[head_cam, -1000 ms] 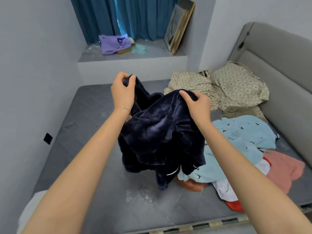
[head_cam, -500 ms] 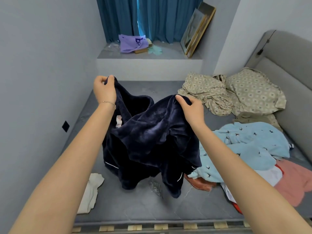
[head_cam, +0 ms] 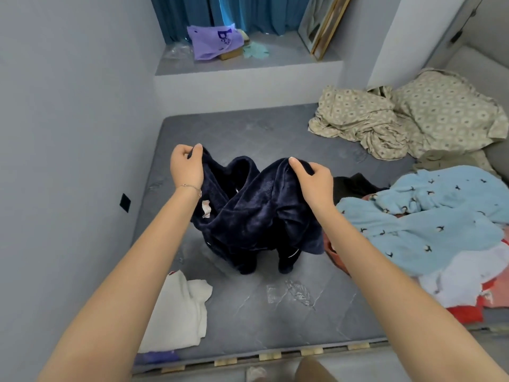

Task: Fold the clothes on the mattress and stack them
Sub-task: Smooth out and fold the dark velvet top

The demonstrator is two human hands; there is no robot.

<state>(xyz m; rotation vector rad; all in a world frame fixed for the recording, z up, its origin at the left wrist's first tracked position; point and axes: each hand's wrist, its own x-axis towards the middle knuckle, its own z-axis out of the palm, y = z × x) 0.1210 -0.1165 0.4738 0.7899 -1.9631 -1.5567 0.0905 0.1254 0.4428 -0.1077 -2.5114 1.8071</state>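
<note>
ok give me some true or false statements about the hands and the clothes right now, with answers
1. The left hand and the right hand both grip the navy garment. True.
2. The light blue garment lies left of the navy garment. False: it lies on the right, on top of the pile of clothes.
3. A white cloth lies near the front left corner of the mattress. True.
4. The purple bag lies on the mattress. False: it sits on the window ledge.
5. The navy garment is folded flat. False: it hangs bunched from both hands.
</note>
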